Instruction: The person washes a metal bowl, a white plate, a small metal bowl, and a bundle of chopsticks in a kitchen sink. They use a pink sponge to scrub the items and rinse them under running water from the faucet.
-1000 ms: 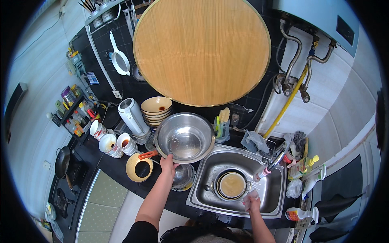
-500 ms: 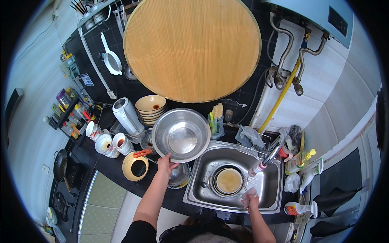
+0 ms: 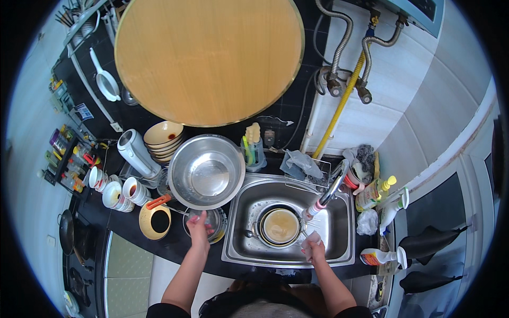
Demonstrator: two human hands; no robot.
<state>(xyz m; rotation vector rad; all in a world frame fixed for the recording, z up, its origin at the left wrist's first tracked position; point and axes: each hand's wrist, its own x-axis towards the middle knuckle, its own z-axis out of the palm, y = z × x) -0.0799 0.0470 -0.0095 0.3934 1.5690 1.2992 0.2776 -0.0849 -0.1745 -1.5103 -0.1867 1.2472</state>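
The left hand [image 3: 198,230], fingers loosely spread, is just below the steel basin [image 3: 205,175], seemingly supported from beneath beside the sink's [image 3: 331,225] left edge, while the right hand [image 3: 317,250] grips a pale cloth [image 3: 308,245] near the front edge, probably so drips fall inside.

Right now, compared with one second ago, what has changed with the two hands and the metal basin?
The left hand seems to have let go of the metal basin and drawn back slightly toward the person. The view has turned, so everything appears further left. The right hand still holds the pale cloth over the sink, and the tan bowl remains inside it.
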